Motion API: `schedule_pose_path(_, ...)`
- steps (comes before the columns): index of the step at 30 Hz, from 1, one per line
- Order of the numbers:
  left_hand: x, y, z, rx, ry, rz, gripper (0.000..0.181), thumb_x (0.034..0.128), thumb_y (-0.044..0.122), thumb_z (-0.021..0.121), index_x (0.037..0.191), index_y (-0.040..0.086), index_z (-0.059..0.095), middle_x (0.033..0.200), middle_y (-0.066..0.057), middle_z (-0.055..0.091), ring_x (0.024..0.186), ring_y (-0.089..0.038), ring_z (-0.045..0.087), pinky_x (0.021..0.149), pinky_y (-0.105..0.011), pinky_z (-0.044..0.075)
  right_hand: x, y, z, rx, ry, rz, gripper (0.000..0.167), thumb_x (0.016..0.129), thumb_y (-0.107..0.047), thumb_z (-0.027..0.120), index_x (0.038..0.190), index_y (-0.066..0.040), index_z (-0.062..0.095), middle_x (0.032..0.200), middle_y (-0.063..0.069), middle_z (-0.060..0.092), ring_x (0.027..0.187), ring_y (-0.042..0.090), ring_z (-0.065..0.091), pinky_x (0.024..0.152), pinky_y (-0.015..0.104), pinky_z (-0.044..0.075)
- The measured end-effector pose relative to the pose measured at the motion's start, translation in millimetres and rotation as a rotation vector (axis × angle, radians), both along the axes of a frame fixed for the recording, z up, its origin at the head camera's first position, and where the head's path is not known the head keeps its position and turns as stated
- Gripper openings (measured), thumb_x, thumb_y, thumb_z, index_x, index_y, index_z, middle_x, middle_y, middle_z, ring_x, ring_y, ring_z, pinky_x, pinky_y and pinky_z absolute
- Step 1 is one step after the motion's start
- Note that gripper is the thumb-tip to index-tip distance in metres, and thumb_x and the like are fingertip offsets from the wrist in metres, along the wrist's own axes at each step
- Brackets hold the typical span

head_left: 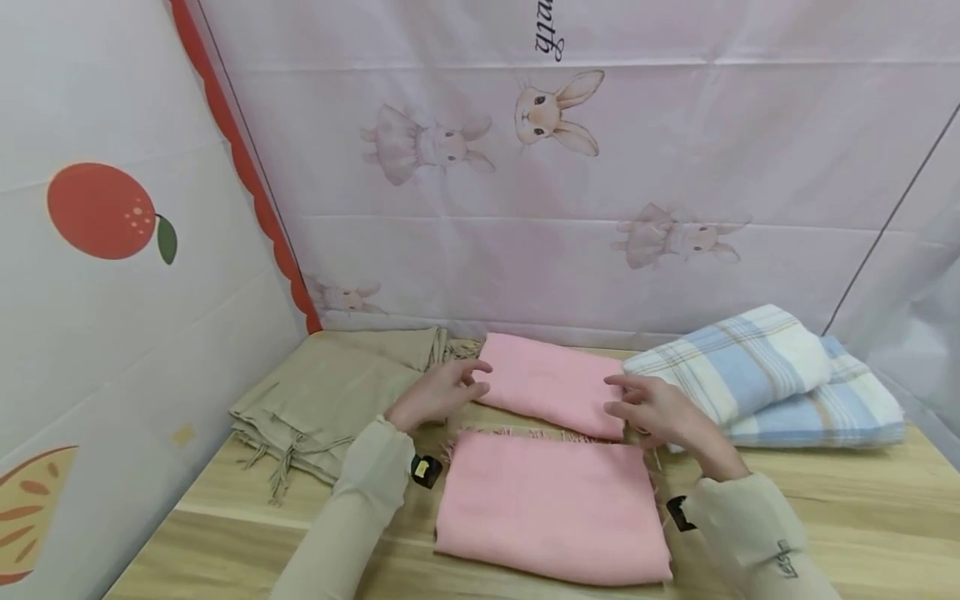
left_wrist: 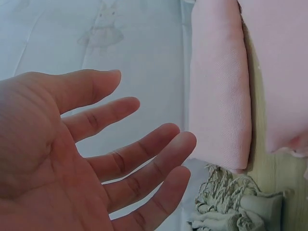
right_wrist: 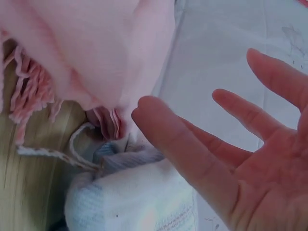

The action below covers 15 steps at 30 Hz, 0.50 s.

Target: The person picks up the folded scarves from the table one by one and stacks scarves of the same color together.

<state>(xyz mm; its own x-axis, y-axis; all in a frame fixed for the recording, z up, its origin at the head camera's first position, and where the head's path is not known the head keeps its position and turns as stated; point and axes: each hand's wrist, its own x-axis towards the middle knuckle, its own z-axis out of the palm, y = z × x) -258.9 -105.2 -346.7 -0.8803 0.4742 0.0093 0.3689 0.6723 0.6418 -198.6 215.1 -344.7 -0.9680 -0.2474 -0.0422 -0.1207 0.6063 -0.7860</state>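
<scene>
Two folded pink scarves lie one behind the other on the table. The back pink scarf [head_left: 551, 383] is against the wall cloth, and the front pink scarf [head_left: 555, 508] shows fringe along its far edge. My left hand [head_left: 441, 392] hovers by the left end of the back scarf, fingers spread and holding nothing; the left wrist view shows its palm bare. At the other end of that scarf, my right hand [head_left: 656, 408] is held with fingers apart. In the right wrist view, the right fingers [right_wrist: 183, 149] pass near the pink cloth; whether they touch it I cannot tell.
Left of the pink scarves lies a folded khaki scarf [head_left: 330, 392] with tassels. To the right are blue-and-white plaid scarves [head_left: 750, 367], folded and overlapping. A wooden table [head_left: 225, 542] bears them all, with a rabbit-print cloth [head_left: 465, 267] hanging behind.
</scene>
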Motion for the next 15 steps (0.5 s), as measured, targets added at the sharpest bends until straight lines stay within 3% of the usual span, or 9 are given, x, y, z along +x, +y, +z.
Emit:
schedule_pose_path(4, -6.1, 3.8, 0.4, 0.002, -0.014, 0.002, 0.04, 0.1041, 0.02, 0.058, 0.143, 0.008, 0.058, 0.109, -0.013, 0.068, 0.091, -0.023, 0.065, 0.073, -0.037, 0.05, -3.7, -2.3, -0.2, 0.023, 0.003, -0.019, 0.055, 0.099, -0.018, 0.065, 0.144, 0.009, 0.048, 0.126, 0.042, 0.055, 0.062, 0.027, 0.065, 0.056, 0.043, 0.057)
schedule_pose_path(9, -12.0, 7.6, -0.6, 0.003, -0.014, -0.004, 0.042, 0.1041, 0.019, 0.057, 0.145, 0.007, 0.056, 0.117, -0.014, 0.067, 0.098, -0.024, 0.063, 0.077, -0.039, 0.052, -7.9, -4.9, 0.6, 0.054, -0.01, -0.042, 0.058, 0.099, -0.02, 0.065, 0.146, 0.007, 0.046, 0.131, 0.046, 0.05, 0.1, 0.041, 0.066, 0.057, 0.044, 0.059)
schedule_pose_path(15, -19.7, 10.1, -3.5, -0.005, -0.028, 0.001, 0.044, 0.1052, 0.018, 0.055, 0.147, 0.005, 0.052, 0.133, -0.02, 0.061, 0.113, -0.032, 0.061, 0.089, -0.047, 0.051, -13.8, -10.8, -0.7, 0.108, 0.019, -0.044, 0.06, 0.097, -0.022, 0.067, 0.145, 0.008, 0.047, 0.128, 0.044, 0.053, 0.11, 0.046, 0.061, 0.062, 0.043, 0.058)
